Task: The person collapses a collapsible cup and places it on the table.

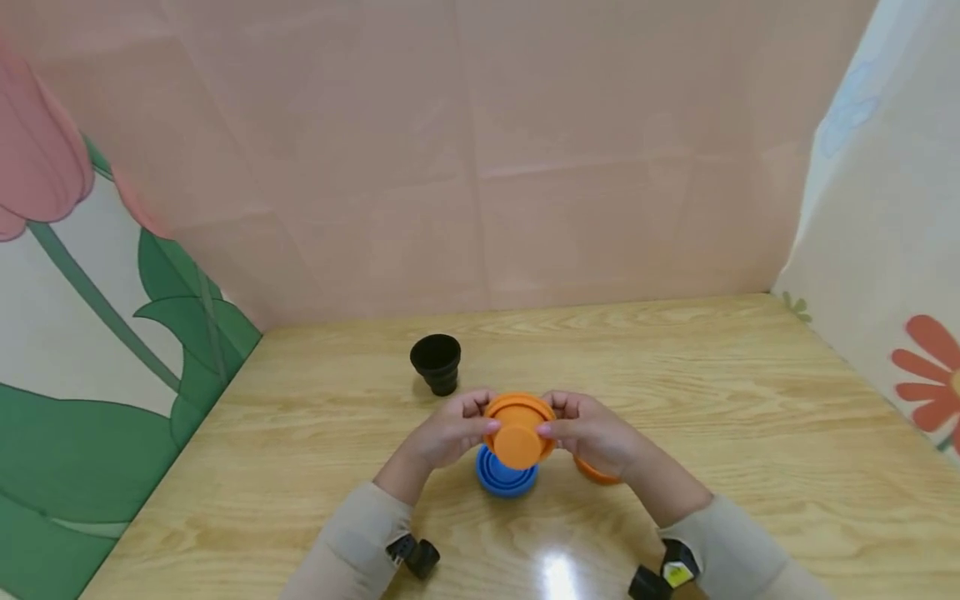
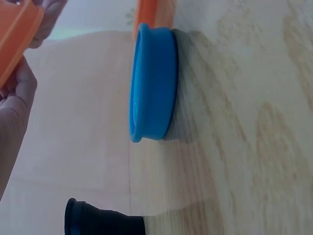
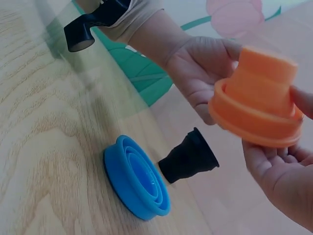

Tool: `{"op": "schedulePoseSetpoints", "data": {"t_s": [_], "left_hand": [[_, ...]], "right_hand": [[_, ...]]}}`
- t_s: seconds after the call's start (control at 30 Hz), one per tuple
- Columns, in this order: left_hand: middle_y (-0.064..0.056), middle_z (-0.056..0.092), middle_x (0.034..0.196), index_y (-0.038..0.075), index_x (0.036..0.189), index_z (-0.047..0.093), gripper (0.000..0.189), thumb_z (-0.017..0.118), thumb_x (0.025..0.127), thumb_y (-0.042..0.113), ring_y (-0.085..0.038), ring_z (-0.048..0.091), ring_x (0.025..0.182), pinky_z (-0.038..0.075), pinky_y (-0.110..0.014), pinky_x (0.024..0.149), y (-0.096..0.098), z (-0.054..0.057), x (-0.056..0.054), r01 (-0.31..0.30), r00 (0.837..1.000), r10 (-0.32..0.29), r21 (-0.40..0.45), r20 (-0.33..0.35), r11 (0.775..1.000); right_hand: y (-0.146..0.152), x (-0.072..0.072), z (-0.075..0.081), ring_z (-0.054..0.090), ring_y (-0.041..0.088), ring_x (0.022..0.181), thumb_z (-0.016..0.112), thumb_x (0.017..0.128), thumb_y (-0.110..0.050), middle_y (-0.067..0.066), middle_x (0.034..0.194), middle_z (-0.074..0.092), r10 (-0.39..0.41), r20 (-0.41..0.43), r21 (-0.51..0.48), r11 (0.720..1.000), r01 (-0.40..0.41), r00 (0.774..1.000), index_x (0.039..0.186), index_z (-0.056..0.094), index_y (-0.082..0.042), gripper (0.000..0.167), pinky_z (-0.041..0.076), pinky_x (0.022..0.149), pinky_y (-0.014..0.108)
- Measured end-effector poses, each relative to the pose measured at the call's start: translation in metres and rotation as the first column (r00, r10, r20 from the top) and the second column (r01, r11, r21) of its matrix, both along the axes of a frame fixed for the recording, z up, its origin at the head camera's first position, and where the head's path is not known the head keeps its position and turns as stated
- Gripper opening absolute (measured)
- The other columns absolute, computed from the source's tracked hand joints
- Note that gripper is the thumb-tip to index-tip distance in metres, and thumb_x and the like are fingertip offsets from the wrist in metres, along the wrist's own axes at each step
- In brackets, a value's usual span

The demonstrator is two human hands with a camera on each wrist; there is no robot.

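Note:
An orange collapsible cup (image 1: 519,429), partly folded with its narrow base sticking out toward me, is held in both hands above the table. My left hand (image 1: 450,432) pinches its left side between thumb and fingers, and my right hand (image 1: 596,433) grips the right side the same way. Just below it a blue collapsible cup (image 1: 506,477) lies folded flat, its rings showing in the right wrist view. Another orange piece (image 1: 597,473) rests on the table, mostly hidden under my right hand.
A black collapsible cup (image 1: 437,364) stands extended farther back, left of the hands. The wooden table (image 1: 300,467) meets a pink backdrop (image 1: 480,167) behind and printed flower panels (image 1: 862,275) at the sides.

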State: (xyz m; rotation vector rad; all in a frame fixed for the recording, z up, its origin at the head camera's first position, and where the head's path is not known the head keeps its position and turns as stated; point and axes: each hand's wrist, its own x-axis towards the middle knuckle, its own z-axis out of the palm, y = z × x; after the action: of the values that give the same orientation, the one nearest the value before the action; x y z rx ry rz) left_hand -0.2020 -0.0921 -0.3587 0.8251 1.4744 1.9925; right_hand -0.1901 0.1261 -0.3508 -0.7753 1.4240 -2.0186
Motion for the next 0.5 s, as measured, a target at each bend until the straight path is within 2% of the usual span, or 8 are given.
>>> {"op": "schedulePoseSetpoints", "data": {"t_s": [0.1, 0.3, 0.5], "left_hand": [[-0.004, 0.052, 0.084, 0.002, 0.093, 0.045, 0.026, 0.061, 0.081, 0.020, -0.011, 0.054, 0.071, 0.047, -0.022, 0.065, 0.000, -0.001, 0.000, -0.019, 1.000, 0.018, -0.043, -0.013, 0.999], [-0.004, 0.051, 0.083, -0.004, 0.092, 0.041, 0.012, 0.048, 0.084, 0.001, -0.010, 0.054, 0.071, 0.047, -0.020, 0.064, 0.005, 0.002, 0.001, -0.056, 0.998, 0.052, -0.110, -0.038, 0.992], [-0.004, 0.050, 0.081, -0.003, 0.089, 0.042, 0.007, 0.044, 0.082, -0.005, -0.009, 0.053, 0.069, 0.047, -0.019, 0.062, 0.009, 0.001, 0.000, -0.103, 0.994, 0.097, -0.146, -0.049, 0.984]], "right_hand": [[-0.004, 0.001, -0.002, 0.056, 0.014, 0.075, 0.052, 0.083, -0.001, 0.005, 0.085, 0.057, -0.048, 0.019, 0.048, 0.998, 0.047, 0.999, 0.089, 0.049, -0.003, 0.007, 0.047, 0.070, 0.026], [-0.011, 0.000, -0.002, 0.055, 0.013, 0.072, 0.053, 0.077, 0.001, 0.004, 0.080, 0.056, -0.155, 0.017, 0.143, 0.978, 0.151, 0.988, 0.085, 0.047, 0.001, 0.009, 0.046, 0.067, 0.025], [-0.015, 0.001, -0.003, 0.053, 0.012, 0.068, 0.051, 0.071, 0.002, 0.003, 0.076, 0.053, -0.223, 0.007, 0.161, 0.962, 0.219, 0.975, 0.081, 0.045, 0.003, 0.012, 0.045, 0.064, 0.024]]}}
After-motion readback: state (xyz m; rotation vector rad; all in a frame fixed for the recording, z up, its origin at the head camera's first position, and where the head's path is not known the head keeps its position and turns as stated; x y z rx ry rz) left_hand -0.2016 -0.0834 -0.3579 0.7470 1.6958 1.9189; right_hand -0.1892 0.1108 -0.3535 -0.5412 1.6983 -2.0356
